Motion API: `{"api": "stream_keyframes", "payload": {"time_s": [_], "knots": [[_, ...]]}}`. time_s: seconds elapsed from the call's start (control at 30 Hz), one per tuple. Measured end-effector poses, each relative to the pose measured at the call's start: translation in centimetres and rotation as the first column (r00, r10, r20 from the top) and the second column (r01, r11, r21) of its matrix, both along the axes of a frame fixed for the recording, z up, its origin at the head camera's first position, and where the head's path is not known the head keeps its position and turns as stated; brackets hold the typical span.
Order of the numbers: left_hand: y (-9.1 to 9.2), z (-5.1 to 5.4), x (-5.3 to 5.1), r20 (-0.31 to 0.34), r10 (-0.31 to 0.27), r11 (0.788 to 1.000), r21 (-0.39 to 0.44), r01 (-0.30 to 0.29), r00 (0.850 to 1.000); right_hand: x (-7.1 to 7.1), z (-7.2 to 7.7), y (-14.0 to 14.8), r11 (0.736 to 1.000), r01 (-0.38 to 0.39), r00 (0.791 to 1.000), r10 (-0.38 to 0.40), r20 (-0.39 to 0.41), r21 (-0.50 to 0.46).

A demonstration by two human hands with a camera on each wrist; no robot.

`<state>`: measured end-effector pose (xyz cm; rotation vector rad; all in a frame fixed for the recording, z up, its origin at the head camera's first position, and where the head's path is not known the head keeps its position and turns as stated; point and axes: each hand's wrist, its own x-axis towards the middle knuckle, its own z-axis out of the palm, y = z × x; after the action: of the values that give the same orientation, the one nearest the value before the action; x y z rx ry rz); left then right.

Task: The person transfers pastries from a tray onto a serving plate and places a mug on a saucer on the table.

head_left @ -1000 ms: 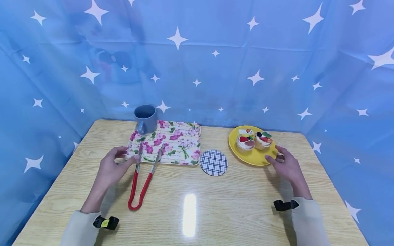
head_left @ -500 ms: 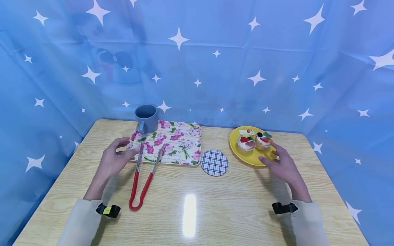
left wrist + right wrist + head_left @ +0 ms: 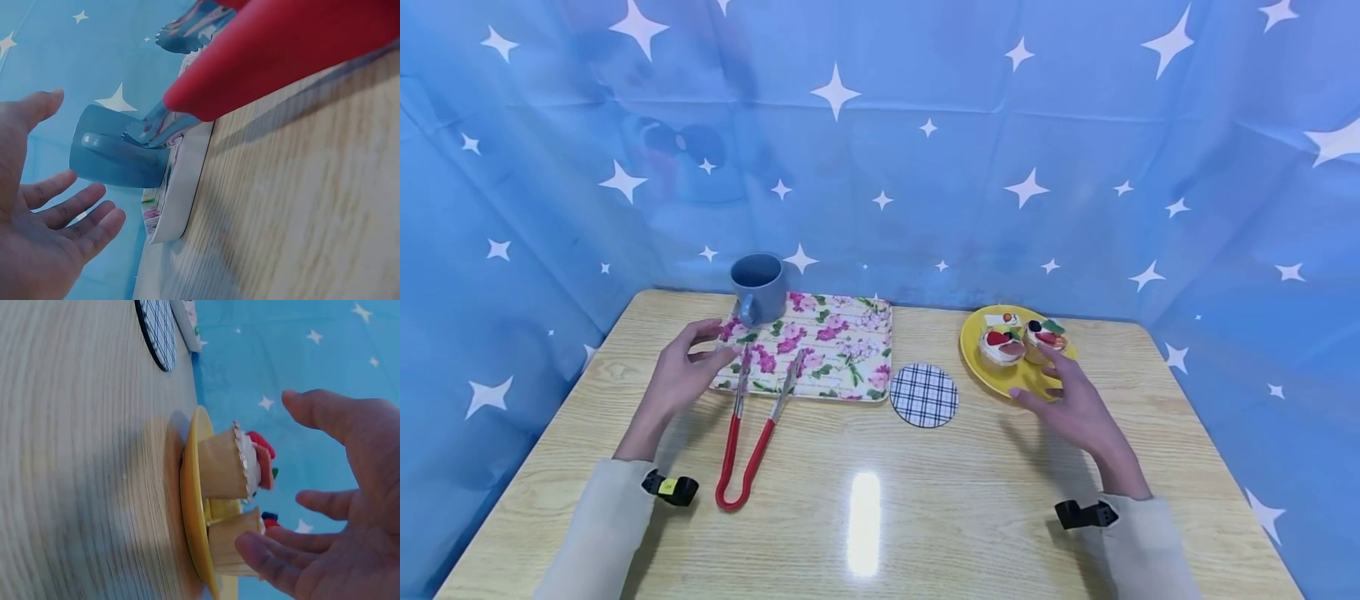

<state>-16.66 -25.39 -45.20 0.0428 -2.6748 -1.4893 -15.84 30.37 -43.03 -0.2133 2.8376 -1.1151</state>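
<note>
My left hand (image 3: 683,371) hovers with spread fingers at the left end of the floral tray (image 3: 842,350), holding nothing. A blue-grey mug (image 3: 758,287) stands on the tray's back left corner, a little beyond the fingers. Red-handled metal tongs (image 3: 730,458) lie just right of this hand, their tips on the tray. Over the front right of a yellow plate (image 3: 1000,383) my right hand (image 3: 1078,408) is held with loosely bent fingers, gripping nothing. On that plate sit two cupcakes, one with strawberry (image 3: 225,465) and one with dark berries (image 3: 234,540), plus a small cake piece (image 3: 1002,320) behind.
A round checked coaster (image 3: 924,396) lies between the tray and the plate. Blue star-printed cloth (image 3: 880,150) hangs behind and beside the wooden table (image 3: 970,517). A bright light reflection shows on the tabletop.
My right hand has moved left, from the plate's right edge to over its front right part, closer to the cupcakes. The left hand has shifted slightly forward, towards the mug.
</note>
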Motion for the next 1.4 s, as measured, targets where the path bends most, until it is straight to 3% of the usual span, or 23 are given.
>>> {"api": "stream_keyframes", "payload": {"time_s": [0.33,0.57,0.97,1.4], "knots": [[-0.4,-0.1,-2.0,-0.032,-0.042,0.997,0.061,0.044,0.999,0.4,-0.1,-2.0,0.999,-0.037,0.999,0.037,-0.024,0.004],[-0.3,-0.3,-3.2,0.01,-0.034,0.994,0.101,0.033,0.999,0.7,-0.8,-3.4,0.999,-0.043,0.999,0.043,0.021,0.024],[-0.3,-0.4,-5.3,0.086,-0.093,0.971,0.228,0.072,0.992,0.2,-2.9,-6.1,0.991,-0.097,0.995,0.095,0.032,0.088],[0.0,-0.6,-6.7,0.135,-0.123,0.948,0.308,0.076,0.983,-0.3,-3.9,-8.5,0.982,-0.105,0.991,0.092,0.094,0.155]]}}
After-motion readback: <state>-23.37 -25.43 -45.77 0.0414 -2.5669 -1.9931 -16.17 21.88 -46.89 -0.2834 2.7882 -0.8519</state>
